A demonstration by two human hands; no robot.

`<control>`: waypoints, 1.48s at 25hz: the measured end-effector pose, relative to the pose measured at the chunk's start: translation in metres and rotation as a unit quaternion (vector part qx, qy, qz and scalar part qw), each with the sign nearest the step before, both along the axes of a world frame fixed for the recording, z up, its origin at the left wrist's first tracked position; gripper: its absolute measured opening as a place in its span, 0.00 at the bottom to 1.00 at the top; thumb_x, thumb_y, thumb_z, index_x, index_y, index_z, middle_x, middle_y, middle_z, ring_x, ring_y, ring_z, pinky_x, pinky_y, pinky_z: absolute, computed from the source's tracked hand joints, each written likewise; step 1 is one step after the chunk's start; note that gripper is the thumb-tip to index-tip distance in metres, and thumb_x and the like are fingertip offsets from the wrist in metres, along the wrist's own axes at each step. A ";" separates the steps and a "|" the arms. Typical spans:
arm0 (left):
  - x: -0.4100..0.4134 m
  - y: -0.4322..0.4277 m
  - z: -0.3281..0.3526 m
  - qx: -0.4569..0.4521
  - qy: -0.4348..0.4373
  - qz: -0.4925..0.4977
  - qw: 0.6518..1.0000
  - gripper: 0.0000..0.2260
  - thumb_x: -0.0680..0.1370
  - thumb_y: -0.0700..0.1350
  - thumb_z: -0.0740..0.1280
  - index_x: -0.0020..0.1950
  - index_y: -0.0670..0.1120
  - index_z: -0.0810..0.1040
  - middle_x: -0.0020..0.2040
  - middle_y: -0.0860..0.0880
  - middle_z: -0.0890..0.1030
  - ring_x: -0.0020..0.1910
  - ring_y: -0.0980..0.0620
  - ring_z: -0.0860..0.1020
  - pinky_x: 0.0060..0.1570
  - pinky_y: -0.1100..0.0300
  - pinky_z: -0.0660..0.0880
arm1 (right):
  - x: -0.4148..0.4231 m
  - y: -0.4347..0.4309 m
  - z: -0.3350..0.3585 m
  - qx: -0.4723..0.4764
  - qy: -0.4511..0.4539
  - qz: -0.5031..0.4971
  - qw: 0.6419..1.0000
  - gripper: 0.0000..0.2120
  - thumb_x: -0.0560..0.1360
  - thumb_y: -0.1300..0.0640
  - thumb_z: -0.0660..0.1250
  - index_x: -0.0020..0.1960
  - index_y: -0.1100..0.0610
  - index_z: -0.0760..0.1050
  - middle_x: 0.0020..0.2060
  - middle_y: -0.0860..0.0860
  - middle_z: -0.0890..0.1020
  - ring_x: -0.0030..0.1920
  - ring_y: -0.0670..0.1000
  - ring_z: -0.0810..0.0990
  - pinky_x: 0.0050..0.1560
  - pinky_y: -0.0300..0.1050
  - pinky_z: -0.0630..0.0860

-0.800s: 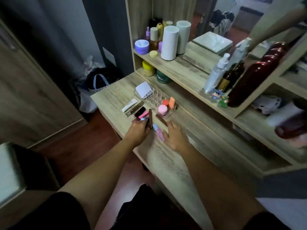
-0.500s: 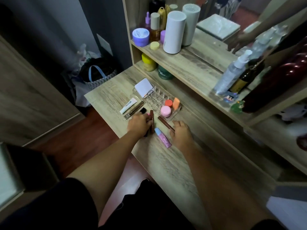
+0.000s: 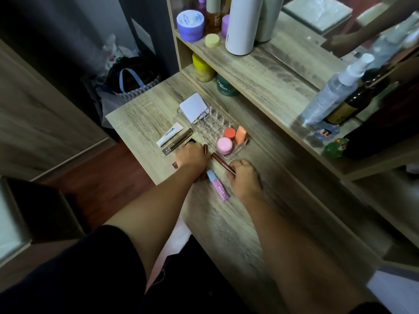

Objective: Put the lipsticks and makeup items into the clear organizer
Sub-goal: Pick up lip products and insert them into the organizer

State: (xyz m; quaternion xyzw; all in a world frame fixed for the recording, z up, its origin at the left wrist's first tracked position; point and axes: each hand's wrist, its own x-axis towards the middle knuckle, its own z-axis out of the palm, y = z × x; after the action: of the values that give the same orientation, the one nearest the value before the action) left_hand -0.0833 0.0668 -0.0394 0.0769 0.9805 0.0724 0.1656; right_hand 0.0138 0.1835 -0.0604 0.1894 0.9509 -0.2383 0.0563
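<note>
right hand [image 3: 243, 177]: fingertips closed on near end of brown lip pencil [image 3: 223, 164].
pencil axis: runs up-left from those fingers, far end beside clear organizer [image 3: 213, 123], just short of it.
left hand [image 3: 192, 156]: curled over a dark-red lipstick [image 3: 205, 148]; grip unclear.
pink tube [image 3: 218, 185]: flat on desk [image 3: 136, 118] between hands.
hidden: items under left palm; organizer's cell walls hard to read.

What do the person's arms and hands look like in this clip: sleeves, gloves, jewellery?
Both forearms are bare, with dark short sleeves ending near the upper arms. The left hand and right hand wear no gloves. No watch, bracelet or ring is visible; the picture is too blurred to rule out small details.
</note>
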 end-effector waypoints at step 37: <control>-0.143 -0.005 0.065 0.257 0.005 -0.085 0.963 0.10 0.70 0.37 0.70 0.51 0.40 0.79 0.49 0.41 0.84 0.49 0.46 0.80 0.49 0.61 0.71 | -0.141 0.019 0.068 -0.185 0.111 -0.064 0.974 0.10 0.72 0.62 0.70 0.54 0.60 0.78 0.48 0.57 0.85 0.48 0.52 0.83 0.55 0.48 0.79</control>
State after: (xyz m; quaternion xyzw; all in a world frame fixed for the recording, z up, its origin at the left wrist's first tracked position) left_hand -0.2259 0.0622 0.0254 0.2001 0.9195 0.3075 0.1409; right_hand -0.1276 0.2026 0.0076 0.2085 0.8768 -0.4323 -0.0308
